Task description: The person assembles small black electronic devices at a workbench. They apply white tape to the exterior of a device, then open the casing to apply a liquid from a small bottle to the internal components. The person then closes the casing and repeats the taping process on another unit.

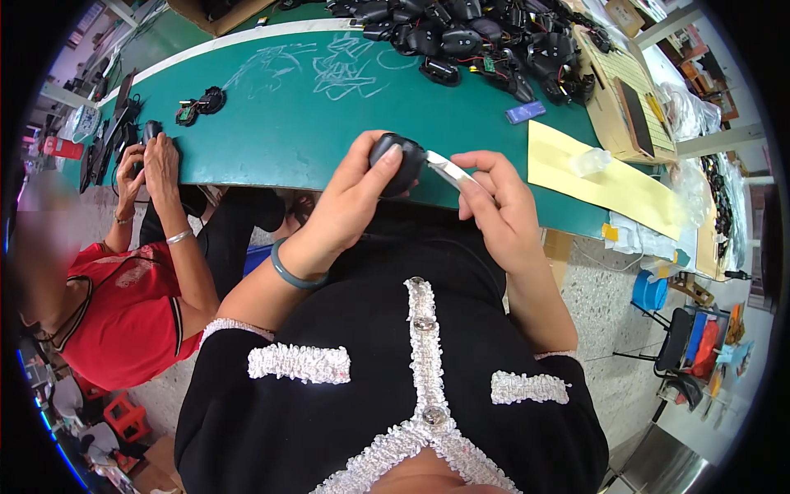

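Black casing (408, 167) gripped in curled left hand (354, 188) (white tool (446, 169) in pinching right hand (504, 202))

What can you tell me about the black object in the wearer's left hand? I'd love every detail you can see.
The black object is a small, rounded casing, smooth and plastic-looking. The left hand holds it up by the near edge of the green table, thumb pressed across it. The tip of a slim white tool in the right hand is at its right side; whether they touch, I can't tell. Its underside is hidden, and finer parts are unclear.
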`<action>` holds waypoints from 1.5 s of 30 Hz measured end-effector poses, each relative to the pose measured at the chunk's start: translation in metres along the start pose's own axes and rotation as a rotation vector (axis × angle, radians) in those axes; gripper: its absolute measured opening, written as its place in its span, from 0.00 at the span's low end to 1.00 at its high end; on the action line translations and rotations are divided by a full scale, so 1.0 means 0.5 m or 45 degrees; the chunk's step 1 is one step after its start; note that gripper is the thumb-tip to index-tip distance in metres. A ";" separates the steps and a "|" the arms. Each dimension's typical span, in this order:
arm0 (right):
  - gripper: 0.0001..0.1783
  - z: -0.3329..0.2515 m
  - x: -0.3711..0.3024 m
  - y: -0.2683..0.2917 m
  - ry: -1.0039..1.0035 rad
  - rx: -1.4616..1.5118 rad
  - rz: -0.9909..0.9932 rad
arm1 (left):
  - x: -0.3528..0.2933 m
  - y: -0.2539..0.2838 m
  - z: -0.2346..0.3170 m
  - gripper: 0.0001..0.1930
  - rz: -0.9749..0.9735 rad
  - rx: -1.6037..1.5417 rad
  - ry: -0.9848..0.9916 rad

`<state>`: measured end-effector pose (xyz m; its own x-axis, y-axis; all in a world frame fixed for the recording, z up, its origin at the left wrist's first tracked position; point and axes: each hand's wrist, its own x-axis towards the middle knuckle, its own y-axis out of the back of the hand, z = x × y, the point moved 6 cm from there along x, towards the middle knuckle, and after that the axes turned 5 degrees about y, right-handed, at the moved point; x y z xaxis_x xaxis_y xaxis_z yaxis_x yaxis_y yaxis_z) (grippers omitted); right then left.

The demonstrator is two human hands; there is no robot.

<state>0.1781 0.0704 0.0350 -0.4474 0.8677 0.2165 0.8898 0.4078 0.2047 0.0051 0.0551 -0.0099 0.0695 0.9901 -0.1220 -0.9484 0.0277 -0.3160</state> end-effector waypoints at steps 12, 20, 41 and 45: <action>0.12 -0.026 0.017 -0.028 0.023 -0.425 -0.011 | -0.015 -0.001 0.035 0.21 0.114 0.607 -0.410; 0.12 -0.028 0.017 -0.034 0.038 -0.435 -0.044 | -0.012 0.001 0.037 0.20 0.169 0.684 -0.450; 0.23 0.042 0.026 -0.012 0.150 0.126 -0.362 | -0.022 -0.040 0.006 0.29 -0.408 -0.101 -0.156; 0.32 0.026 0.029 -0.010 0.189 -0.002 -0.428 | -0.025 -0.048 0.023 0.37 -0.381 -0.034 -0.139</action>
<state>0.1685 0.0847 0.0248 -0.7231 0.6346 0.2726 0.6907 0.6627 0.2894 0.0232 0.0434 0.0101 0.3095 0.9474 0.0813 -0.8822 0.3180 -0.3472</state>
